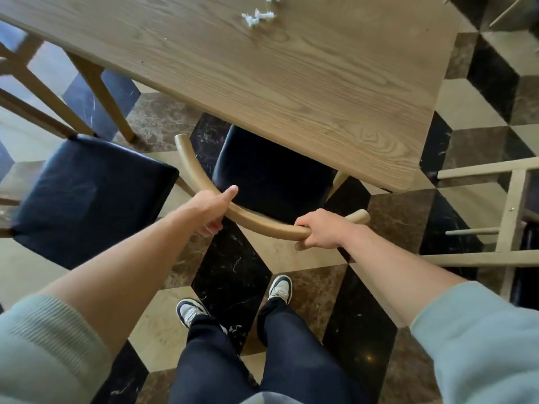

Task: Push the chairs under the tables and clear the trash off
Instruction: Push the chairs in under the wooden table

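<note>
A wooden chair with a curved backrest rail [259,224] and a black padded seat [271,176] stands in front of me, its seat partly under the edge of the light wooden table [291,83]. My left hand [215,211] grips the left part of the rail. My right hand [320,228] grips the rail near its right end. Scraps of white torn paper [258,16] lie on the far part of the tabletop.
A second chair with a black seat [87,196] stands to my left, out from the table. A pale wooden chair frame [507,205] is at the right. My feet [233,301] stand on a patterned marble floor behind the chair.
</note>
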Demonstrator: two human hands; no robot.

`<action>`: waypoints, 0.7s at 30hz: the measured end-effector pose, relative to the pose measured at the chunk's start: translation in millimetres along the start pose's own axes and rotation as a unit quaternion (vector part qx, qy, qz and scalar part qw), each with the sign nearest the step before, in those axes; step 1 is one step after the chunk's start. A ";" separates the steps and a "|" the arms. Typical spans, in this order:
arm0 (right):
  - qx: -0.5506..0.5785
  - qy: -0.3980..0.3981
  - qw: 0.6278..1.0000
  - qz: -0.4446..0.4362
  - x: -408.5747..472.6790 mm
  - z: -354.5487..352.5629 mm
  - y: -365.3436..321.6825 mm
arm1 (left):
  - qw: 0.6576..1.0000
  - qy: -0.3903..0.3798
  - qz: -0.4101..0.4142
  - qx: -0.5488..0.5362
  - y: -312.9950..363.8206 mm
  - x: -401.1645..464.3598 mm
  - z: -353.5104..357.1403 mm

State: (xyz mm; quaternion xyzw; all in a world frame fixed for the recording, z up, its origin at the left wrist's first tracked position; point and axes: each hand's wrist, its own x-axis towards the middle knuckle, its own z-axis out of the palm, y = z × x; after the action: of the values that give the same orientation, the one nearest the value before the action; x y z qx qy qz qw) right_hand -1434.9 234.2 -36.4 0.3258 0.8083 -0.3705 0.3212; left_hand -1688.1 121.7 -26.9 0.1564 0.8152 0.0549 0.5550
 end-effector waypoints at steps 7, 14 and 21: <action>0.107 0.012 0.992 0.064 -5.6 -10.0 -53.0 | 0.998 -0.050 0.014 -0.035 -25.0 -12.3 -38.7; 0.060 0.200 0.977 0.041 48.9 -26.4 -198.7 | 0.996 0.011 0.041 -0.076 -129.1 -18.8 -151.6; 0.016 0.224 0.974 -0.035 133.2 -21.7 -358.6 | 0.989 0.122 0.045 -0.074 -231.9 -5.0 -278.5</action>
State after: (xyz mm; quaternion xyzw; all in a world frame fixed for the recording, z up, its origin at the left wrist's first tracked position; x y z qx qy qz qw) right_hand -1792.6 106.2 13.2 0.3774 0.8643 -0.3123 0.1140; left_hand -1988.2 -75.5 21.7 0.1441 0.8626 0.1585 0.4583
